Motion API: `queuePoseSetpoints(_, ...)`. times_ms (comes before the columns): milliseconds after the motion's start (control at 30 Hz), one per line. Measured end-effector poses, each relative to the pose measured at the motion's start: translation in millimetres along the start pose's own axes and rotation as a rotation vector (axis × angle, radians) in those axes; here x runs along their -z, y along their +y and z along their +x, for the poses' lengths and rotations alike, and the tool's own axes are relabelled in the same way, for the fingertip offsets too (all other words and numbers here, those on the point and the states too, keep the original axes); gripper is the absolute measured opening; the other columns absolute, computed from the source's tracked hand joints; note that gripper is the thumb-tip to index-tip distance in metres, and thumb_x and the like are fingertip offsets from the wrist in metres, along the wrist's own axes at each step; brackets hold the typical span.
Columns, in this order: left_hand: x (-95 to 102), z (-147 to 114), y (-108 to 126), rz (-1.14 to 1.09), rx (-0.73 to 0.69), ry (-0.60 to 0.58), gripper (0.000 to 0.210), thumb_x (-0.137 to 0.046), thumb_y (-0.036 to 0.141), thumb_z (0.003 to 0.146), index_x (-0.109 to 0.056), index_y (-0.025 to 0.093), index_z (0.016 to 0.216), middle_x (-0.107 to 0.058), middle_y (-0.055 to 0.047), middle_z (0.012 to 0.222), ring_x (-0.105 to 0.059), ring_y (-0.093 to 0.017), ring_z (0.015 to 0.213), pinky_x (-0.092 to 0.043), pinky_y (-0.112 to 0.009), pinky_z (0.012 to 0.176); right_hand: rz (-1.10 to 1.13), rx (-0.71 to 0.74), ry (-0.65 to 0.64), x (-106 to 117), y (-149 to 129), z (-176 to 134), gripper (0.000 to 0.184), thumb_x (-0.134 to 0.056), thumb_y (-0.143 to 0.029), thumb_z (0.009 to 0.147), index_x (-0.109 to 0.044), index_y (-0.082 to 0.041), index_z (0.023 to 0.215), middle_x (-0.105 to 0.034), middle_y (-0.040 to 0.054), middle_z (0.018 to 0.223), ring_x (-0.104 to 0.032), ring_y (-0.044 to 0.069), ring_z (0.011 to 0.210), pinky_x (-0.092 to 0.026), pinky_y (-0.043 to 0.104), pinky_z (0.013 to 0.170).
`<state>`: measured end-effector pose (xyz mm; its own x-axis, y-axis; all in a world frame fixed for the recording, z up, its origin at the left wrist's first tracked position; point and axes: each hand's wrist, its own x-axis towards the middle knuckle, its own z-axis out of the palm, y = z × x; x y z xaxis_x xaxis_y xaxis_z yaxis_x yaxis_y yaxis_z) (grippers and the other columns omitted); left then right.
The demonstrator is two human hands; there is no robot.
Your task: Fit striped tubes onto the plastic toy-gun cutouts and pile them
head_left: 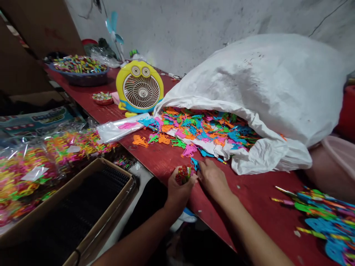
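Note:
My left hand [180, 190] is closed around a small bunch of wrapped sticks [183, 174], red with some green and yellow; what is inside the wrappers cannot be made out. Close beside it, my right hand [215, 181] has its fingers curled down at a blue plastic toy piece [195, 163], which seems pinched at the fingertips. Just beyond the hands lie a pink toy piece [189, 150] and other loose pieces in orange and green. Many more colourful plastic pieces [205, 127] spill from the mouth of a big white sack [266, 81].
A yellow fan [142, 92] stands on the red table [163, 159]. Behind it are a filled basin [83, 78] and a small red basket [102, 101]. Assembled toy sticks [321, 214] lie at right near a pink tub [335, 166]. An open carton [91, 173] and filled bags [24, 177] are at left.

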<state>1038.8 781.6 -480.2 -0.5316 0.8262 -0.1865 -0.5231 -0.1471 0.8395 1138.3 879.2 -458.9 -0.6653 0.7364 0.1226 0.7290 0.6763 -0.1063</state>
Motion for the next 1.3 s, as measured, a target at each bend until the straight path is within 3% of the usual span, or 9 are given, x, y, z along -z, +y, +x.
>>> queuePoseSetpoints(100, 0.4, -2.2, 3.9, 0.049, 0.003, -0.029, 0.028, -0.077, 0.026, 0.069, -0.059, 0.013, 0.085, -0.062, 0.002, 0.066, -0.055, -0.007, 0.056, -0.045, -0.018, 0.056, 0.003, -0.021, 0.047, 0.7, 21.9, -19.8, 0.023, -0.043, -0.018, 0.091, -0.064, -0.014, 0.101, -0.063, 0.0123, 0.092, -0.058, 0.022, 0.084, -0.042, 0.031, 0.073)
queuePoseSetpoints(267, -12.1, -7.1, 2.8, 0.074, 0.098, -0.121, 0.03, -0.075, 0.026, 0.068, -0.059, 0.011, 0.087, -0.066, -0.002, 0.072, -0.057, -0.009, 0.053, -0.044, -0.018, 0.05, 0.475, -0.26, 0.155, 1.3, 55.1, -65.7, 0.029, -0.047, -0.042, 0.091, -0.058, -0.018, 0.079, -0.056, 0.0009, 0.065, -0.05, 0.015, 0.059, -0.039, 0.026, 0.056)
queuePoseSetpoints(400, -30.7, -15.5, -11.5, 0.063, 0.15, -0.195, 0.031, -0.074, 0.026, 0.069, -0.059, 0.01, 0.091, -0.067, -0.003, 0.071, -0.06, -0.01, 0.053, -0.049, -0.02, 0.052, 0.95, -0.534, 0.205, 9.9, 45.7, -104.1, 0.036, -0.053, -0.052, 0.088, -0.06, -0.018, 0.095, -0.059, 0.0006, 0.066, -0.053, 0.015, 0.057, -0.042, 0.025, 0.053)
queuePoseSetpoints(500, -41.0, -23.3, -19.8, 0.063, 0.164, -0.276, 0.031, -0.074, 0.026, 0.07, -0.059, 0.011, 0.093, -0.065, -0.001, 0.065, -0.061, -0.011, 0.055, -0.051, -0.021, 0.055, 1.118, -0.588, 0.274, 22.1, 32.0, -124.3, 0.035, -0.058, -0.049, 0.088, -0.06, -0.019, 0.105, -0.063, 0.0013, 0.071, -0.055, 0.014, 0.061, -0.045, 0.024, 0.057)
queuePoseSetpoints(633, -45.9, -29.1, -23.5, 0.069, 0.193, -0.341, 0.03, -0.076, 0.025, 0.069, -0.059, 0.011, 0.089, -0.066, -0.002, 0.065, -0.061, -0.011, 0.054, -0.05, -0.02, 0.054, 1.123, -0.575, 0.278, 32.9, 23.9, -139.3, 0.033, -0.058, -0.047, 0.089, -0.06, -0.02, 0.108, -0.063, 0.0011, 0.069, -0.056, 0.014, 0.062, -0.043, 0.023, 0.057)
queuePoseSetpoints(833, -46.0, -28.3, -29.0, 0.015, 0.185, -0.381, 0.032, -0.079, 0.025, 0.067, -0.06, 0.011, 0.089, -0.068, -0.003, 0.074, -0.062, -0.01, 0.056, -0.05, -0.02, 0.056, 1.128, -0.564, 0.343, 31.2, 23.3, -143.4, 0.03, -0.055, -0.047, 0.092, -0.06, -0.02, 0.105, -0.062, 0.0003, 0.068, -0.056, 0.013, 0.063, -0.043, 0.024, 0.063)
queuePoseSetpoints(1300, -43.0, -27.3, -23.8, 0.059, 0.174, -0.452, 0.03, -0.079, 0.026, 0.069, -0.059, 0.013, 0.088, -0.066, -0.001, 0.071, -0.061, -0.011, 0.057, -0.048, -0.021, 0.054, 1.164, -0.525, 0.201, 32.4, 25.8, -138.2, 0.029, -0.052, -0.047, 0.093, -0.061, -0.02, 0.095, -0.06, -0.0005, 0.062, -0.055, 0.014, 0.058, -0.044, 0.025, 0.06)
